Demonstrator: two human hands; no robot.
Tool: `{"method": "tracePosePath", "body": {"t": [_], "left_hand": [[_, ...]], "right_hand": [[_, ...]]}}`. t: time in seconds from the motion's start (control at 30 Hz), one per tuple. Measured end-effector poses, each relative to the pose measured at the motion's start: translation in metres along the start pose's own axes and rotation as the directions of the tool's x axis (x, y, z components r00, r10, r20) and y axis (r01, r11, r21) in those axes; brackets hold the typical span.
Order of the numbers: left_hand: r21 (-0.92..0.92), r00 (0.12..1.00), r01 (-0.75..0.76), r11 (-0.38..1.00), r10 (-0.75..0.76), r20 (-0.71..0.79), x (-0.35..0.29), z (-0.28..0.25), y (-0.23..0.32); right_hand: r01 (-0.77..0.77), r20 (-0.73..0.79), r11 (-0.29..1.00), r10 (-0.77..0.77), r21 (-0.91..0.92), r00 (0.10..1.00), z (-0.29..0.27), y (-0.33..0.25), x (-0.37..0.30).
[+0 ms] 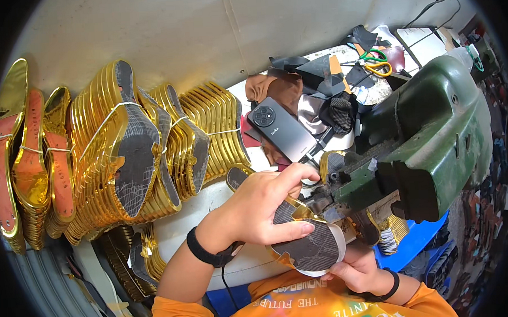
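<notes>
A shoe insole (309,249), dark grey with a grid pattern and gold edging, lies tilted under the working end of a green machine (428,134). My left hand (264,206) grips it from above, thumb on its dark face and fingers toward the machine. With thumb and fingers pinched, my right hand (355,270) holds the insole's lower rim, where a pale strip (340,240) curves along the edge. The other end of the insole shows past my left hand. The machine's tip partly hides the spot where it meets the gold edging.
Bundles of gold-edged insoles (135,163), tied with white bands, stand along the left of the table. A grey phone (281,129) rests on fabric scraps (301,77) behind my hands. Scissors (377,62) with green and yellow handles lie farther back. A blue surface (416,245) sits below the machine.
</notes>
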State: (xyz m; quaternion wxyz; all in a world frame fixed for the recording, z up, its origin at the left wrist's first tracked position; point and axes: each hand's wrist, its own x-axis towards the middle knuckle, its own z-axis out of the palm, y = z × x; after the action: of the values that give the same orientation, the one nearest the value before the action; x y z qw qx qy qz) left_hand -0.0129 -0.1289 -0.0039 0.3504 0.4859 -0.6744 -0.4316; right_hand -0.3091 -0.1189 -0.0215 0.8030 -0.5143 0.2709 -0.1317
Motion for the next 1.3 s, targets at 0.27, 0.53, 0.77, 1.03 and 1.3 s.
{"method": "tracePosePath", "body": {"t": [0.27, 0.53, 0.77, 1.03, 1.3], "left_hand": [[-0.079, 0.996, 0.061, 0.995, -0.065, -0.054, -0.010, 0.001, -0.004], [-0.069, 0.986, 0.071, 0.995, -0.081, -0.144, -0.018, -0.008, -0.012], [-0.025, 0.969, 0.038, 0.999, -0.043, -0.243, -0.030, -0.011, -0.015], [-0.027, 0.892, 0.139, 0.990, -0.137, -0.431, -0.048, -0.001, -0.006], [-0.077, 0.787, 0.189, 0.979, -0.198, -0.584, -0.066, 0.023, -0.004]], "right_hand": [[-0.095, -0.131, 0.994, 0.101, 0.055, 0.986, 0.016, -0.014, 0.011], [-0.160, -0.246, 0.985, 0.172, 0.071, 0.954, 0.022, -0.024, 0.035], [-0.130, -0.354, 0.990, 0.141, 0.054, 0.924, 0.024, -0.018, 0.054], [-0.033, -0.437, 0.999, 0.033, 0.007, 0.899, 0.033, -0.024, 0.069], [-0.037, -0.489, 0.999, 0.034, 0.004, 0.872, 0.036, -0.022, 0.072]]}}
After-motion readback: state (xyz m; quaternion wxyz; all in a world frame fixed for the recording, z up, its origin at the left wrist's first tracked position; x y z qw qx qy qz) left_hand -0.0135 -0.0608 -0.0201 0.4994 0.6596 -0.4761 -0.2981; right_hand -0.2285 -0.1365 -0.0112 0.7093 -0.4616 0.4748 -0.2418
